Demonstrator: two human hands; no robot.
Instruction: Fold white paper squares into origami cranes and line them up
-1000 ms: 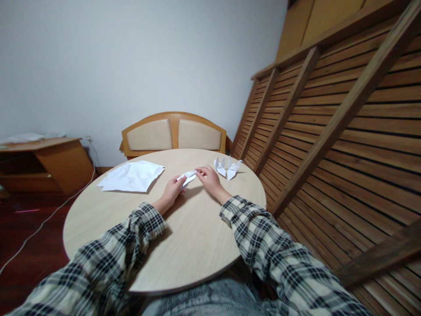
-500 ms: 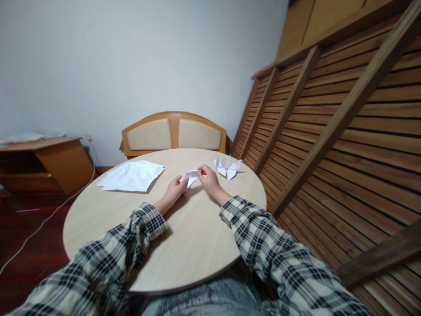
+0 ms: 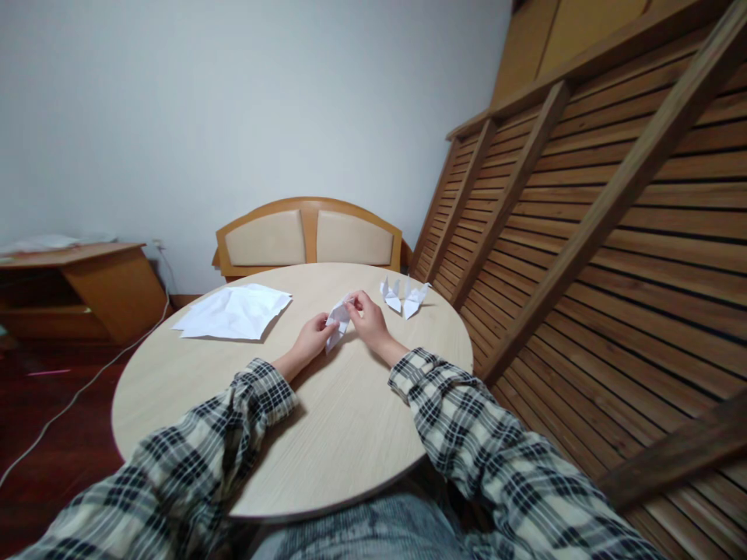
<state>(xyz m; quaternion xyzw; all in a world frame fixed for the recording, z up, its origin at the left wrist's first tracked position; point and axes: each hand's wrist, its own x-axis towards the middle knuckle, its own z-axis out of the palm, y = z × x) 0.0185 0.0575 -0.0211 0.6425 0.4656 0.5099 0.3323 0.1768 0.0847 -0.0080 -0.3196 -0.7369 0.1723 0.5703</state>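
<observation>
Between my two hands is a small piece of folded white paper [image 3: 337, 320], tilted above the table. My left hand [image 3: 313, 336] grips its left side, the thumb on top and the other fingers partly hidden. With thumb and fingertips, my right hand [image 3: 366, 315] pinches the upper right end. Two folded paper cranes stand just beyond my right hand: one crane [image 3: 391, 295] on the left and another crane [image 3: 413, 300] beside it.
Several loose, creased white sheets [image 3: 234, 311] lie on the left of the round wooden table [image 3: 344, 435]. Behind the table stands a padded headboard [image 3: 309, 233]. A slatted wooden panel [image 3: 583, 233] leans along the right, and a low cabinet [image 3: 110, 292] is at the left.
The folded paper has turned from lying fairly level to a steeper, more upright slant, its lower end now pointing toward me. Both hands still hold it in nearly the same place.
</observation>
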